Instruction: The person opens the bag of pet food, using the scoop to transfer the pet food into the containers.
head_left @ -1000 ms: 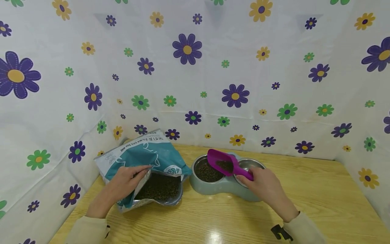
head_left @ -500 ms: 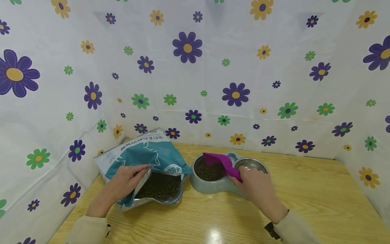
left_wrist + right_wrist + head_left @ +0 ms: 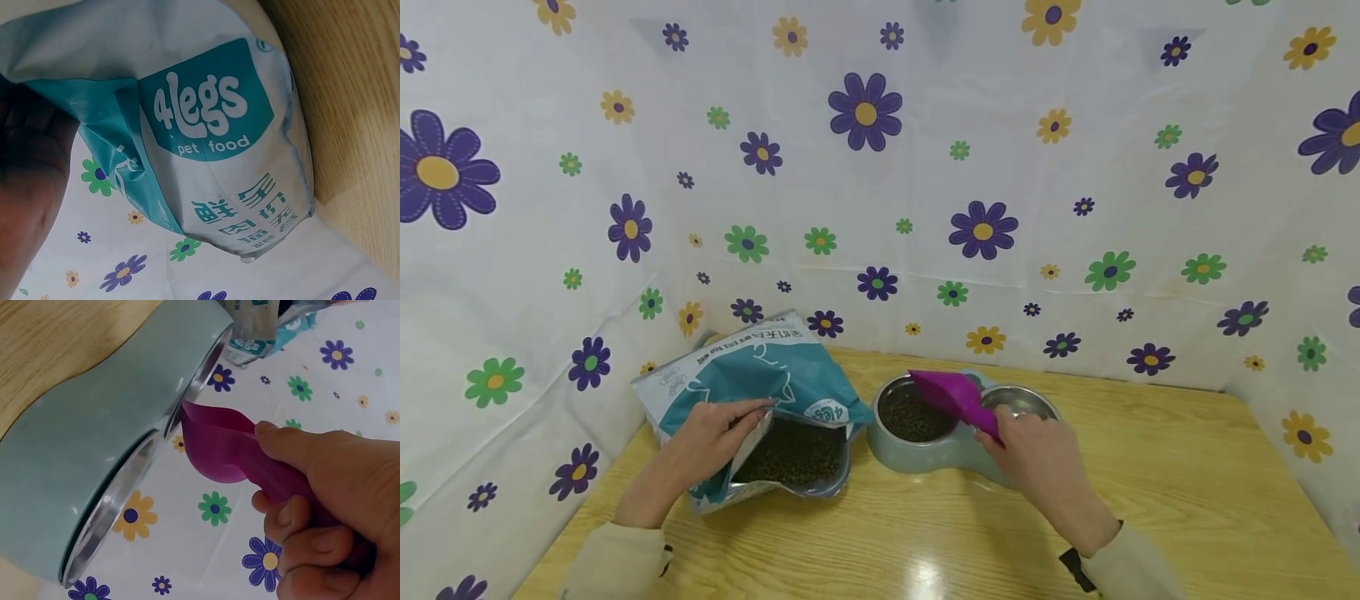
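My right hand (image 3: 1041,467) grips the handle of a purple scoop (image 3: 951,393), fingers curled round it in the right wrist view. The scoop is tipped over the left steel bowl of a pale blue-green double pet bowl (image 3: 904,457); its inside is mostly hidden. Brown kibble (image 3: 916,419) lies in that left bowl. The right steel bowl (image 3: 1021,400) is partly covered by my hand. My left hand (image 3: 707,442) pinches the upper edge of the opening of a teal and white pet food bag (image 3: 752,367), lying on its side. More kibble (image 3: 797,454) shows inside the bag.
Beneath everything is a wood-grain table (image 3: 865,542). A white cloth with printed flowers (image 3: 925,183) hangs behind the table and along both sides. The bag stands close to the left bowl, near the back left of the table.
The scoop was held over the bowls with kibble in it, then turned over into the left bowl; now it is slightly higher and still tipped. My left hand has stayed on the bag.
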`<state>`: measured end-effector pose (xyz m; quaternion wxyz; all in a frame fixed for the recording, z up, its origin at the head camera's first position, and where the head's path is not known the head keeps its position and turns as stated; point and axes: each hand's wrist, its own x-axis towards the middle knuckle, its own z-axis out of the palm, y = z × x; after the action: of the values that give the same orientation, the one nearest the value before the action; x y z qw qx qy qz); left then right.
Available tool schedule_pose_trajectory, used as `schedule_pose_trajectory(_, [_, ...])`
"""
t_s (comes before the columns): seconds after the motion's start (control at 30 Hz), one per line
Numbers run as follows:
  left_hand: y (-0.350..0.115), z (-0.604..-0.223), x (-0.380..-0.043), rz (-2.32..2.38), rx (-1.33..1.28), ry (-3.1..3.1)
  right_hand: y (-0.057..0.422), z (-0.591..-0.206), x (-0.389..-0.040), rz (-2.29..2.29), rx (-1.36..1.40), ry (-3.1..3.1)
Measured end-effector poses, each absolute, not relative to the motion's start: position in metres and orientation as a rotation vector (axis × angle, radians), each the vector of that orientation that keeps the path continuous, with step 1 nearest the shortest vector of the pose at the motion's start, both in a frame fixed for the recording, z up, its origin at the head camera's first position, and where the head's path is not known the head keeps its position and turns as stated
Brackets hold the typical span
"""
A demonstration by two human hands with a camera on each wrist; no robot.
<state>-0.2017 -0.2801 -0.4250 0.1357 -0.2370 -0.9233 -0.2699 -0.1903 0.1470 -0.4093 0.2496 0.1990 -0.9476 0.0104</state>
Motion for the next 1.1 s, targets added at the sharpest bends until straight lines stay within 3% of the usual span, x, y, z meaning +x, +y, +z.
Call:
schedule_pose_trajectory(0.53, [-0.281, -0.422, -0.203, -0.813, -0.664, -2.728, 0.155, -0.402, -0.19, 0.182, 0.563, -2.65])
schedule_pose_trajectory(0.8, [-0.281, -0.423, -0.202, -0.812, -0.672, -2.707, 0.173, -0.389, -0.185, 1.275, 0.49, -2.988])
schedule_pose_trajectory(0.93, [-0.28, -0.423, -0.202, -0.803, -0.673, -2.693, 0.177, -0.393, -0.18, 1.771, 0.611, -3.094])
schedule_pose_trajectory(1.1, [-0.279, -0.423, -0.201, -0.807, -0.655, -2.701, 0.168, -0.402, -0.172, 1.975, 0.767, -3.127])
